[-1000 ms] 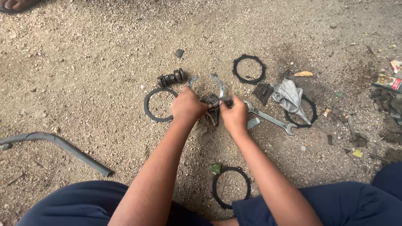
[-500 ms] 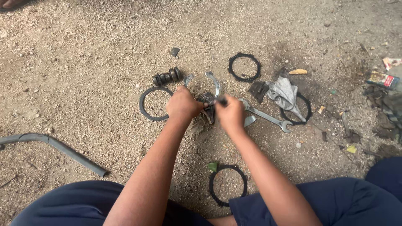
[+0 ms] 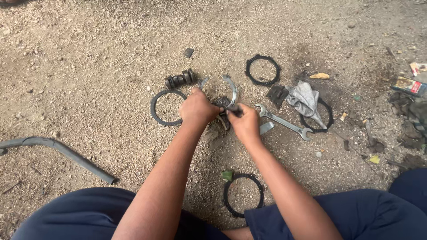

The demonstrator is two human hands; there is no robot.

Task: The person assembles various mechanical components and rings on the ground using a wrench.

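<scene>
Left hand [image 3: 198, 109] and right hand [image 3: 243, 122] both clench 1 dark metal part [image 3: 222, 104] beside a spanner [image 3: 284, 122].

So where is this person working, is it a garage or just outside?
Probably outdoors, at a makeshift repair spot on bare ground rather than a proper garage. Dark rings, a spanner and a greasy rag lie straight on the gravelly dirt.

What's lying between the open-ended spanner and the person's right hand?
A small flat grey metal strip lies on the dirt between the right hand and the spanner, in the head view.
</scene>
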